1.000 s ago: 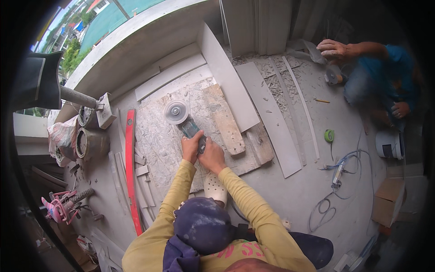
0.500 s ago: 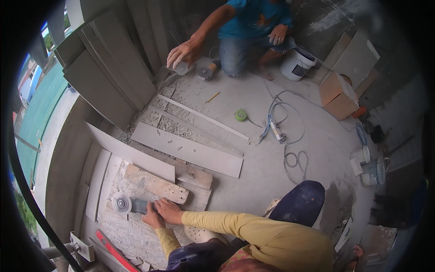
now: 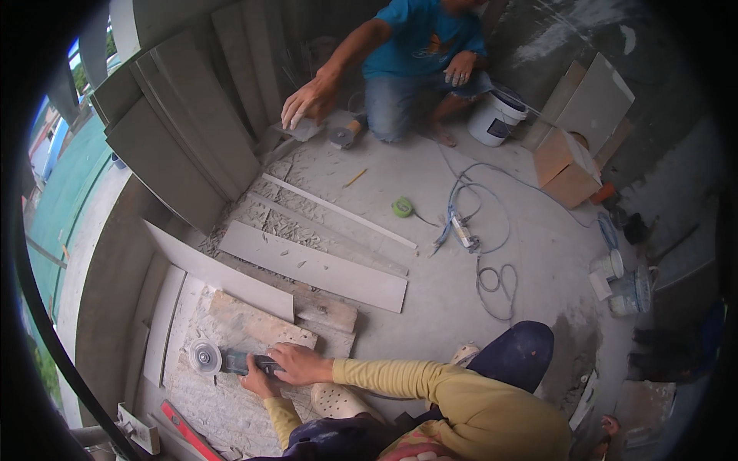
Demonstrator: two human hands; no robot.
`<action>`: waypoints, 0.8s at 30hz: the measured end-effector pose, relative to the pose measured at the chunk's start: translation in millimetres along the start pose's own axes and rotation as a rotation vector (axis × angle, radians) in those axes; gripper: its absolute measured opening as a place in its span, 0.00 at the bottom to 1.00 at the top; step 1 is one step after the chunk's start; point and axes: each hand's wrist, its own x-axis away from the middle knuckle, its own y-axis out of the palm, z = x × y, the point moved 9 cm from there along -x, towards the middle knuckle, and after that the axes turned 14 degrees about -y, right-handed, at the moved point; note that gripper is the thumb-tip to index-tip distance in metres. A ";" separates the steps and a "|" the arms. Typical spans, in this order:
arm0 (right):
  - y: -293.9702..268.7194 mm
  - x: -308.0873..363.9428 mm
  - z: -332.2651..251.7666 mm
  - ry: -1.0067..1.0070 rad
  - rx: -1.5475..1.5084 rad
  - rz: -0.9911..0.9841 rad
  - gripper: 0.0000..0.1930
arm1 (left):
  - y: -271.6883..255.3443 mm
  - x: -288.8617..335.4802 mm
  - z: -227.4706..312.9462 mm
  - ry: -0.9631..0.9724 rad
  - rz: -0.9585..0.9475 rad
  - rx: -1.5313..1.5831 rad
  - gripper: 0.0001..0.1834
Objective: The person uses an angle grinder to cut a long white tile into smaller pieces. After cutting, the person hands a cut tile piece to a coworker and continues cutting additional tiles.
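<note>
An angle grinder (image 3: 235, 363) with a round pale disc is held low over a dusty, worn board (image 3: 181, 392) in front of me. My left hand (image 3: 257, 378) is closed around its body from the near side. My right hand (image 3: 301, 363) is closed on its rear end, and the fingers are partly hidden. Beyond the grinder lies a rough wooden block (image 3: 257, 319), with a long grey tile strip (image 3: 223, 265) standing tilted behind it. Whether the disc touches the board or is spinning, I cannot tell.
Cut tile strips (image 3: 315, 265) and shards lie ahead. Farther off are a green tape measure (image 3: 402, 207), a pencil (image 3: 354, 177), coiled cords (image 3: 496, 288) and a white bucket (image 3: 496, 117). A co-worker in a blue shirt (image 3: 423, 38) kneels near another grinder (image 3: 346, 134). A red level (image 3: 188, 432) lies close by.
The view has shifted slightly, so the scene sits a little lower. My right hand has slid back along the grinder, and more of its dark body shows between my hands.
</note>
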 end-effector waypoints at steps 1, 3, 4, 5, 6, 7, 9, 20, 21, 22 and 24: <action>-16.2 -6.6 -7.6 -0.022 -0.009 0.037 0.33 | 0.0 3.1 1.8 -0.020 -0.005 -0.005 0.24; -50.9 -24.8 -23.4 -0.066 -0.031 0.111 0.33 | -3.8 6.1 4.0 -0.056 -0.012 -0.015 0.26; -65.0 -34.0 -30.5 -0.094 -0.031 0.123 0.33 | -3.8 10.4 6.7 -0.047 -0.020 -0.014 0.27; -79.1 -45.4 -37.1 -0.122 -0.030 0.135 0.33 | -2.9 14.8 9.2 -0.037 -0.028 -0.011 0.28; -90.6 -56.0 -40.0 -0.151 -0.030 0.146 0.34 | -1.5 18.5 11.6 -0.028 -0.035 -0.007 0.29; -100.6 -66.0 -42.6 -0.194 0.008 0.162 0.34 | -0.3 20.6 13.9 -0.010 -0.046 0.003 0.30; -115.8 -89.3 -45.1 -0.284 0.075 0.195 0.34 | -1.3 21.7 17.6 0.030 -0.062 0.020 0.33; -130.7 -248.1 89.0 0.337 0.113 -0.083 0.32 | -10.9 77.8 43.9 0.100 0.149 -0.065 0.40; -118.8 -250.3 92.7 0.381 0.045 -0.167 0.30 | -9.2 80.3 47.8 0.105 0.139 -0.063 0.40; -113.7 -252.5 98.0 0.381 0.049 -0.182 0.28 | -7.0 81.6 51.5 0.137 0.134 -0.079 0.40; -104.9 -253.0 109.8 0.382 0.055 -0.210 0.25 | -1.7 84.5 58.1 0.203 0.123 -0.111 0.39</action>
